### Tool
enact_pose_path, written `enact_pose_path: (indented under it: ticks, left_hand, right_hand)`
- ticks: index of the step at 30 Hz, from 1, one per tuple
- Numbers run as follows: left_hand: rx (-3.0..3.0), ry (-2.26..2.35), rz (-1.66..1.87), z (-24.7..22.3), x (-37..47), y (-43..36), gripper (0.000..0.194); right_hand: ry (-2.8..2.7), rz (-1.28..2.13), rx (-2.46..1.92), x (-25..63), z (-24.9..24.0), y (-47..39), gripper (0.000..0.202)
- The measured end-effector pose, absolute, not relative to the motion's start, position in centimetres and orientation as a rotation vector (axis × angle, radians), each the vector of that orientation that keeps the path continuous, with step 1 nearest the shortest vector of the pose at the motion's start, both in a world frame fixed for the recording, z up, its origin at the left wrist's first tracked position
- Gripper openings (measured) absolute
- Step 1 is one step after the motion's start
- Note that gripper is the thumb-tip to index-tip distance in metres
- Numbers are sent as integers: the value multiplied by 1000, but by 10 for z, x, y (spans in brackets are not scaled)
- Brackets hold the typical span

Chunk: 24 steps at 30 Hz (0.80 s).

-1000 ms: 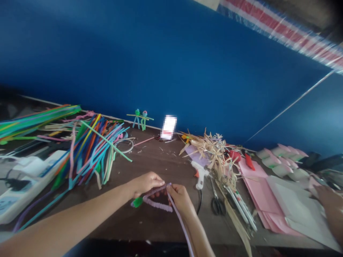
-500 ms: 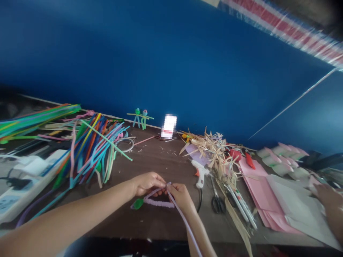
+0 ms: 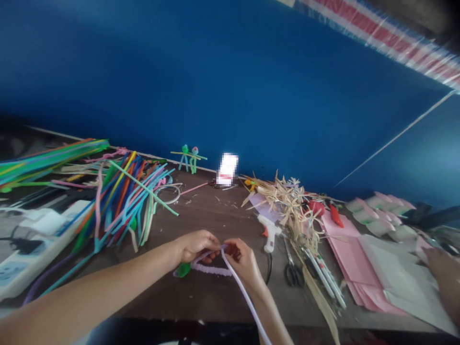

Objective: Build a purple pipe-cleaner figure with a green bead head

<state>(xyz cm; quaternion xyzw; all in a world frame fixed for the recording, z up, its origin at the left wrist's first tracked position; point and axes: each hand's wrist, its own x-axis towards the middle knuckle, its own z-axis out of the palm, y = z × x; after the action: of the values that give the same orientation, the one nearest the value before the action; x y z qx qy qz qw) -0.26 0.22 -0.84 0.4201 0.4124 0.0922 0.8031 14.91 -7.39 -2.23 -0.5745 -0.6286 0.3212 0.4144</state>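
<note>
A lavender pipe cleaner piece (image 3: 212,271) with a coiled lower edge hangs in a loop beneath my hands, above the dark table. A green tuft (image 3: 184,270) sits at its left end. My left hand (image 3: 201,245) pinches the loop's upper strand. My right hand (image 3: 240,256) is closed at the top right corner of the loop, around the lavender strand. From there a long lavender tail (image 3: 247,301) runs down across my right wrist to the bottom edge. The fingertips of both hands are nearly touching.
Colourful pipe cleaners (image 3: 125,196) and a white power strip (image 3: 46,239) lie left. To the right are a glue gun (image 3: 270,232), scissors (image 3: 294,274), dried strips (image 3: 291,206) and pink sheets (image 3: 350,254). Another person's hand (image 3: 440,268) is far right. A bright phone (image 3: 227,169) stands behind.
My right hand's fingers have lifted and spread a little around the strand. The loop has shifted slightly left, and the green tuft has moved slightly up and left.
</note>
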Motion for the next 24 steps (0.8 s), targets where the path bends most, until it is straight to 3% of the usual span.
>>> enact_pose_path:
  ticks: [12, 24]
  left_hand:
    - [1056, 859, 129, -6, -7, 3, 17]
    - [1201, 906, 207, 6, -4, 3, 13]
  right_hand:
    - [-1869, 489, -1465, 146, -12, -79, 18]
    - [-1955, 460, -1464, 149, -7, -77, 21]
